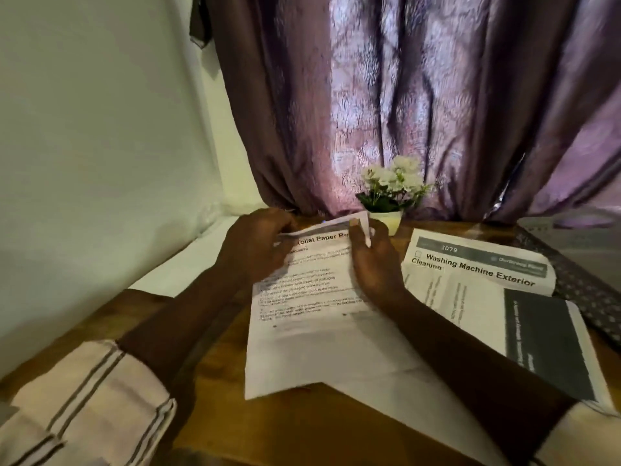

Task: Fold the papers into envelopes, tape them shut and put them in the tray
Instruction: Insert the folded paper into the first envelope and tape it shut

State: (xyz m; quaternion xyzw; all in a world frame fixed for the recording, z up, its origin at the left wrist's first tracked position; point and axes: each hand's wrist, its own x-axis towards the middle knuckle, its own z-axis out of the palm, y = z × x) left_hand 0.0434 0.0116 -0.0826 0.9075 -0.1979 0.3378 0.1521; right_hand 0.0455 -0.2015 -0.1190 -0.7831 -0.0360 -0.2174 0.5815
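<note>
A printed sheet (312, 331) headed "Toilet Paper" lies on the wooden table (218, 381) in front of me. Its far edge is lifted and bent toward me. My left hand (255, 243) pinches the far left corner of that sheet. My right hand (373, 260) grips the far right corner, thumb on the curled edge. To the right lies a stack of printed papers (470, 297), the top one headed "Washing Machine Exterior Cleaning". No tape and no tray are in view.
A small white pot of white flowers (389, 196) stands at the table's back edge, just behind my right hand. A purple curtain (403, 95) hangs behind. A white wall (84, 163) is at left. A dark patterned strip (578, 284) lies at far right.
</note>
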